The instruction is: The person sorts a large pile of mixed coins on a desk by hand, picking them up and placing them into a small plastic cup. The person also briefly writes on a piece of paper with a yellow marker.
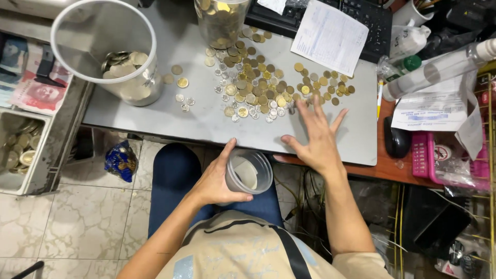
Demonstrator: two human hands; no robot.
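Two hands: at near edge of grey tabletop (pixel 155 116), over coins.
Big tub (pixel 111 49): far left corner, clear, a few coins inside.
Coin heap (pixel 258 85): mid-tabletop; probably heavy in bulk, slippery singly, best swept to the edge.
Small cup (pixel 249 173): just below near edge; light, thin, likely crushable, best held round the wall.
Left hand (pixel 217 181): grip wrapped round small cup.
Right hand (pixel 315 137): grip wide, fingers spread flat, holding nothing.
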